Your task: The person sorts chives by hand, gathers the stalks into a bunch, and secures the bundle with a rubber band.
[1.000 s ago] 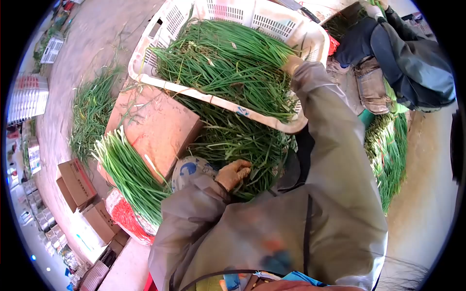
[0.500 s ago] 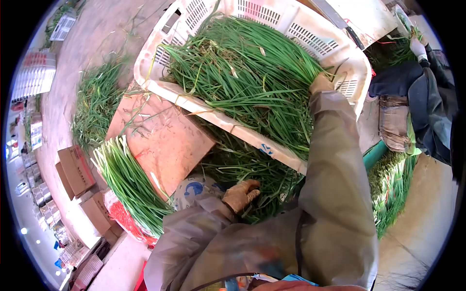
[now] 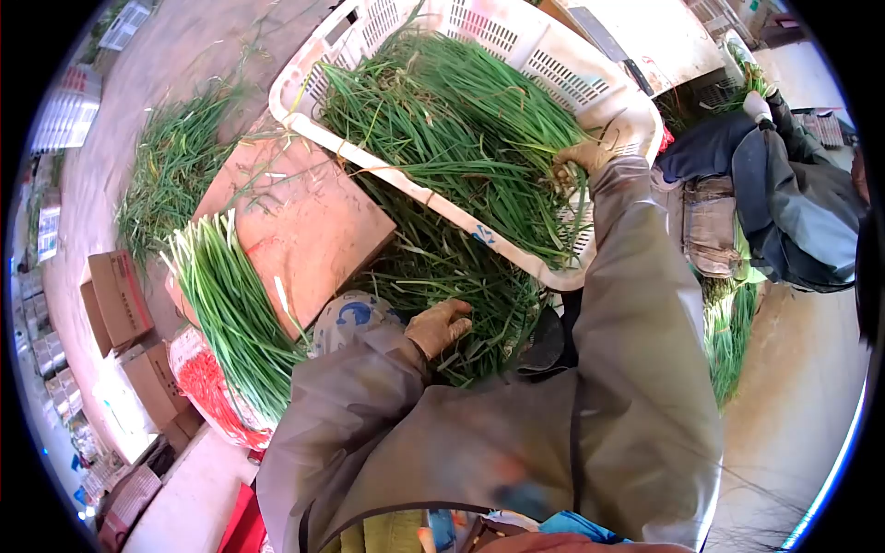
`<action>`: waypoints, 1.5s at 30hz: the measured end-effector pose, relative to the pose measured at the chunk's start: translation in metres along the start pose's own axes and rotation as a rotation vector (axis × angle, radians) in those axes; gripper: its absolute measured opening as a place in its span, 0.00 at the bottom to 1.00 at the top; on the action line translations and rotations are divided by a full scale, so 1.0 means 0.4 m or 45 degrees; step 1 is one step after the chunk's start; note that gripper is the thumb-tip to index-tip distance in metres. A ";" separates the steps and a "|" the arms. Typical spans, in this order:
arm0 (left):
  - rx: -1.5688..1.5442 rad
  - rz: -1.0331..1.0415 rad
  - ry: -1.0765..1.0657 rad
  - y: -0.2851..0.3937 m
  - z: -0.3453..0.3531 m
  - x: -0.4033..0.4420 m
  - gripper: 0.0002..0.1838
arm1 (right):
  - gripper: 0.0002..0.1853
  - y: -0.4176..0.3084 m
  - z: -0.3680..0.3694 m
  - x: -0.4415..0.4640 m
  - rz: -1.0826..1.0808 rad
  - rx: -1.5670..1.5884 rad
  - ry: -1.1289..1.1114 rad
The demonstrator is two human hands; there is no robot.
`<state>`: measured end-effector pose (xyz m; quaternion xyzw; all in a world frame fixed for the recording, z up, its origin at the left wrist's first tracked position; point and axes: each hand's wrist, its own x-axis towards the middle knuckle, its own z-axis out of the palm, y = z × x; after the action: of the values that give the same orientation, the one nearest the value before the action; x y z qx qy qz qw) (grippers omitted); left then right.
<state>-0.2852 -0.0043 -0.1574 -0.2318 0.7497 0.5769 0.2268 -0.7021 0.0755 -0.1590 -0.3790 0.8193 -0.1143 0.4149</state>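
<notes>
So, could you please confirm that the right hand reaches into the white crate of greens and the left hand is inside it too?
Not quite: the head view shows the left hand outside the crate, beside the loose greens. The right hand does reach into it.

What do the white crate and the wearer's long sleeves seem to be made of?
The crate looks like moulded plastic, dull and soiled: slotted walls run into a rounded rim. The sleeves could be plastic film or coated fabric, given their soft sheen.
</notes>
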 end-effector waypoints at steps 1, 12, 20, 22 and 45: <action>0.003 -0.004 0.007 0.005 -0.001 -0.008 0.19 | 0.08 0.003 0.027 0.007 0.131 0.385 -0.064; -0.728 0.315 0.024 0.048 0.010 -0.044 0.18 | 0.17 -0.142 -0.081 -0.262 -0.171 1.004 0.531; -0.146 0.674 0.328 0.247 -0.068 -0.162 0.18 | 0.18 -0.195 -0.037 -0.389 -0.448 1.245 0.596; 0.096 0.926 0.479 0.343 -0.112 -0.207 0.19 | 0.24 -0.232 -0.008 -0.448 -0.605 1.384 0.448; -1.143 0.024 -0.481 0.139 0.036 -0.435 0.39 | 0.38 -0.412 0.241 -0.772 -0.942 -0.075 0.831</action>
<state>-0.1806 0.0371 -0.0126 -0.1913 0.3745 0.8774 0.2311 -0.4279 0.1958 0.0461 -0.6006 0.7198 -0.3433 0.0573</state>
